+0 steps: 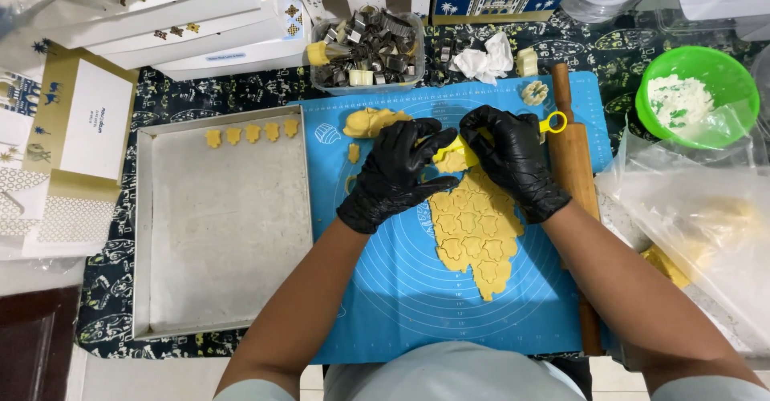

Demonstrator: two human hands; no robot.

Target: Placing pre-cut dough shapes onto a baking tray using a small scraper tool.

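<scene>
Our gloved left hand (pixel 399 172) and right hand (pixel 507 156) pinch closed on a cut dough piece (pixel 454 159) between them, above the rolled dough sheet (pixel 475 228). Squeezing too hard could deform the soft shape.

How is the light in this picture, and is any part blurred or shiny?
Head view: even, soft light, faint shadows only; black gloved left hand and right hand show small glossy highlights; clear plastic bag at right reflects whitish glare; rolled yellow dough sheet stays sharp.
</scene>
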